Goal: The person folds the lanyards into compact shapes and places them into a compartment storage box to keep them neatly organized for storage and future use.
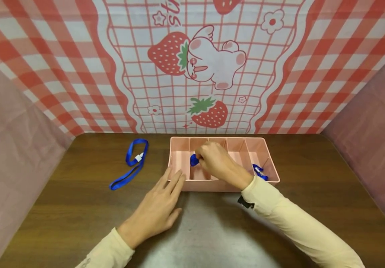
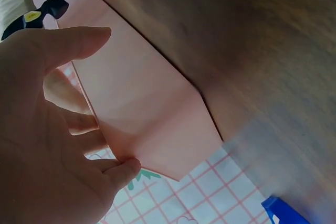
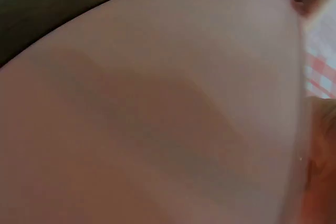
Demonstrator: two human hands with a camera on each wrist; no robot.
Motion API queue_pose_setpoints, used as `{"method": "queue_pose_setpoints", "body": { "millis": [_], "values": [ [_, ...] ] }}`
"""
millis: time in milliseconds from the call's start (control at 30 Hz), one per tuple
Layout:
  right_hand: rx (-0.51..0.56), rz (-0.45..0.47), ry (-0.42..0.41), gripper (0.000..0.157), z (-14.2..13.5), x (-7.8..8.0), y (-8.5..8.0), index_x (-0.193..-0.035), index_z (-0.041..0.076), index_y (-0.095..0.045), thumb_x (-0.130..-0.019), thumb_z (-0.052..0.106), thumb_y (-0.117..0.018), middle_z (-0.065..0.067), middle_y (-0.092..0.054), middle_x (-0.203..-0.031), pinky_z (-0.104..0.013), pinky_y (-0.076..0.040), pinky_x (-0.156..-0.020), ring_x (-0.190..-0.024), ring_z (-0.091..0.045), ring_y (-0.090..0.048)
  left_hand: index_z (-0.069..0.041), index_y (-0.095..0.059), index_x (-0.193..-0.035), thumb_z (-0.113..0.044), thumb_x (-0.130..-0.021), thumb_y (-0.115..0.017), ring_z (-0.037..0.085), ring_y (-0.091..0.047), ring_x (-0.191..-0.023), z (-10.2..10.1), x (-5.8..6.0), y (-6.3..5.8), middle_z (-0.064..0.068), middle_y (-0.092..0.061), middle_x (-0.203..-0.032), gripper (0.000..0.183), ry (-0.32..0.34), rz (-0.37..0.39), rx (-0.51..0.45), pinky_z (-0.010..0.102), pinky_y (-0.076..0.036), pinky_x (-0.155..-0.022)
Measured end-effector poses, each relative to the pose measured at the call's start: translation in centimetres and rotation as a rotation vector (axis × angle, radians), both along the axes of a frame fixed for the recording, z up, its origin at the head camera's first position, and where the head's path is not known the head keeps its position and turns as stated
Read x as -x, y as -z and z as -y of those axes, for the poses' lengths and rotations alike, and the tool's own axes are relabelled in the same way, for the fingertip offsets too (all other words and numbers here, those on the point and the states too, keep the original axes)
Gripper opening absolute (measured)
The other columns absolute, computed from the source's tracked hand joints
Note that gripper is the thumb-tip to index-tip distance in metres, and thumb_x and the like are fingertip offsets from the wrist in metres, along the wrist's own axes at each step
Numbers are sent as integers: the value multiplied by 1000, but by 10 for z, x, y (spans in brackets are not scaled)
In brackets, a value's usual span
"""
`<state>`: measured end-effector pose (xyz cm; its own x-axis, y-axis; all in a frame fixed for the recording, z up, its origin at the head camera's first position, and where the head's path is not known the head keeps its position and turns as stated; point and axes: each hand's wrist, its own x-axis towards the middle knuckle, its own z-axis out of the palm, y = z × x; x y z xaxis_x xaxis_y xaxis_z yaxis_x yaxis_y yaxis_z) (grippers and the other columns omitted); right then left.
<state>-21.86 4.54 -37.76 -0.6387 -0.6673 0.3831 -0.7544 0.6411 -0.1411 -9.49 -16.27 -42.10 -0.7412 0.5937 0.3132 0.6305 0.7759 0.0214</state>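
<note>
A pink divided box (image 1: pixel 226 186) sits on the table, its compartments side by side. My right hand (image 1: pixel 216 159) reaches into it over the left-middle compartments. Its curled fingers pinch a bunched blue strap (image 1: pixel 194 160) in the second compartment from the left; the hand hides part of it. My left hand (image 1: pixel 159 203) rests its extended fingers on the box's front left rim, thumb held apart. In the left wrist view, the fingertips of the left hand (image 2: pixel 63 124) reach over the rim. A folded blue lanyard (image 1: pixel 260 172) with a white clip lies in the rightmost compartment.
Left of the box, another blue lanyard (image 1: pixel 125 180) with a white buckle lies loosely looped on the brown wooden table (image 1: pixel 78 208). A red-and-white strawberry-print cloth (image 1: pixel 209 74) hangs behind the table. Pinkish fabric (image 1: pixel 15 130) covers the sides.
</note>
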Motion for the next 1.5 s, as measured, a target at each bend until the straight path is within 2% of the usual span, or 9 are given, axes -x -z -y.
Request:
{"method": "queue_pose_setpoints", "body": {
  "millis": [267, 567, 667, 833, 1000, 1133, 1233, 1333, 1500],
  "values": [
    [-89, -27, 10, 31, 0, 8, 18, -52, 18, -57, -68, -4, -73, 8, -55, -50, -40, -44, -75, -49, -10, -49, 3, -34, -150, -35, -77, -83, 44, -23, -146, -5, 0, 1, 18, -36, -155, 96, -19, 1, 22, 45, -34, -113],
    [-388, 159, 34, 27, 16, -4, 3, -57, 18, -57, -74, 6, -75, 6, -60, -58, -46, -47, -95, -65, -18, -64, 4, -38, -147, -31, -74, -85, 45, -29, -143, -4, 1, 1, 19, -41, -150, 94, -19, -36, -7, 45, -39, -110],
    [-327, 221, 35, 35, 8, -13, -10, -53, 17, -52, -76, 8, -76, 9, -47, -50, -37, -50, -75, -53, -12, -50, 4, -37, -148, -32, -75, -84, 44, -28, -144, -4, 1, 1, 19, -40, -152, 94, -23, -24, 5, 45, -39, -110],
    [-191, 310, 3, 35, -10, -34, -35, -55, 18, -55, -83, 9, -74, 11, -42, -53, -24, -36, -49, -52, -6, -38, 3, -37, -148, -32, -74, -85, 44, -27, -144, -5, 0, -1, 18, -39, -152, 95, -30, -23, 4, 45, -39, -110],
    [-72, 279, -41, 16, -27, -55, -57, -74, 16, -72, -89, 10, -72, 11, -63, -70, -28, -51, -63, -66, -5, -57, 4, -37, -148, -33, -77, -84, 43, -24, -146, -1, 0, -4, 20, -38, -154, 93, -12, 23, -32, 46, -36, -112],
    [1, 256, 8, 7, -43, -69, -71, -95, 14, -78, -90, 14, -73, 8, -73, -90, -33, -56, -75, -84, -7, -68, 0, -39, -150, -32, -86, -78, 38, -23, -148, 7, 4, -17, 19, -34, -157, 81, 13, 217, -198, 50, -31, -113],
    [11, 232, 23, 11, -49, -75, -78, -100, 14, -78, -91, 14, -72, 6, -74, -96, -34, -57, -76, -88, -9, -69, -3, -48, -144, -25, -91, -73, 32, -36, -143, 19, 15, -30, 16, -42, -152, 62, -4, 312, -397, 52, -35, -111],
    [14, 221, 3, 12, -52, -80, -83, -103, 13, -77, -92, 14, -70, 5, -74, -98, -33, -57, -79, -90, -9, -69, -2, -60, -130, -14, -93, -70, 30, -55, -124, 32, 35, -40, 15, -58, -134, 40, -54, 268, -513, 50, -46, -101],
    [13, 196, -30, 13, -55, -89, -90, -103, 12, -77, -94, 15, -69, 5, -74, -99, -31, -56, -81, -93, -9, -69, 5, -64, -116, -8, -93, -67, 33, -65, -96, 49, 74, -45, 18, -68, -106, 26, -227, 178, -404, 47, -54, -81]
  ]
}}
